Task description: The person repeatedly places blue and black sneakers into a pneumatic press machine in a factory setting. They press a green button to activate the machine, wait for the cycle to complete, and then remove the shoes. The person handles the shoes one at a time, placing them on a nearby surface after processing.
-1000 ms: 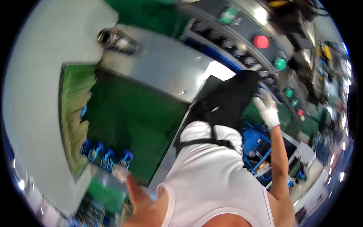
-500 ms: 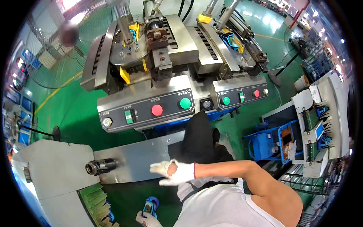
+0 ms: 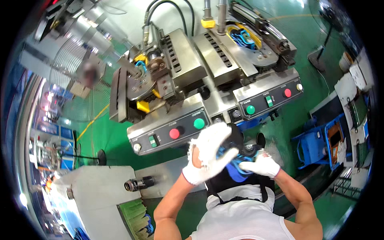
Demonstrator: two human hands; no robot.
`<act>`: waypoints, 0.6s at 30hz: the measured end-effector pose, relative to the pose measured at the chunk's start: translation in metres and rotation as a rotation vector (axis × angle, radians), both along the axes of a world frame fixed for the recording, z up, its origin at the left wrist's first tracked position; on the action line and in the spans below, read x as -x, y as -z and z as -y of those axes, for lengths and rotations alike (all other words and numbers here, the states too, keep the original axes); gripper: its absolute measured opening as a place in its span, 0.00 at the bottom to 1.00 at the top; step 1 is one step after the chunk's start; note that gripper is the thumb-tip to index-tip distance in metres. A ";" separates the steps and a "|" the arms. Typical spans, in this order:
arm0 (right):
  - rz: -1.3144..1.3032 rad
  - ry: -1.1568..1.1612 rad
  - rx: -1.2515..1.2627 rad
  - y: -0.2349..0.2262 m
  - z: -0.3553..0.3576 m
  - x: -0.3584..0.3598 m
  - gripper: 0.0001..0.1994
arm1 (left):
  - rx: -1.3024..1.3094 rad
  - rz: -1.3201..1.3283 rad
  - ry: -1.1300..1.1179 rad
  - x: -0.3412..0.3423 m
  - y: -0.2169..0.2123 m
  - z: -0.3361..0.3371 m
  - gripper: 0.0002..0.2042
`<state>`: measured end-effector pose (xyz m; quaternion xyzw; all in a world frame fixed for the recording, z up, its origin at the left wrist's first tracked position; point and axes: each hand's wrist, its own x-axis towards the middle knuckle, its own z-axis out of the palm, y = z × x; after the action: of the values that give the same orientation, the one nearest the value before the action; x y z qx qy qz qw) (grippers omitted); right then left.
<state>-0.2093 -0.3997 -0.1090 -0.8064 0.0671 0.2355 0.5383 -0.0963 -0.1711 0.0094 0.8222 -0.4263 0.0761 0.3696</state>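
Note:
Both my hands wear white gloves and are close together in front of my lap. My right hand (image 3: 262,164) closes on a blue-and-black strappy piece (image 3: 239,174), its thumb lying across the near side. To the left, my left hand (image 3: 210,154) has its fingers spread and its thumb reaching to the piece's left edge. The palm shows some bare skin through the glove. Part of the piece is hidden behind that hand, so its full shape cannot be made out.
A two-station metal machine stands ahead, with a left control panel (image 3: 170,130) and right control panel (image 3: 269,98). Blue straps (image 3: 242,39) lie in its right station. A grey cabinet (image 3: 102,192) with a dark cylinder (image 3: 139,183) is at left, a blue cart (image 3: 316,144) at right.
My left hand has come up from the low left, bringing the blue-and-black piece to my right hand, which has moved right and now grips it. The whole view has shifted.

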 end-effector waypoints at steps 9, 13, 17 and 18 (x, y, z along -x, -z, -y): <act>0.104 1.247 -0.760 0.048 0.091 0.092 0.18 | -0.067 0.107 -0.110 -0.243 0.019 0.235 0.33; 0.076 1.465 -0.845 0.058 0.104 0.095 0.17 | -0.161 -0.127 -0.354 -0.351 0.052 0.320 0.43; 0.110 1.504 -0.842 0.088 0.106 0.100 0.34 | -0.009 -0.214 -0.406 -0.430 0.117 0.354 0.29; 0.099 1.491 -0.777 0.090 0.109 0.104 0.36 | 0.047 -0.326 -0.467 -0.431 0.118 0.368 0.25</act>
<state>-0.3136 -0.5084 -0.1992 -0.3178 0.4726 -0.2110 0.7945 0.3348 -0.5388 -0.1082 0.8908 -0.1582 0.0357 0.4245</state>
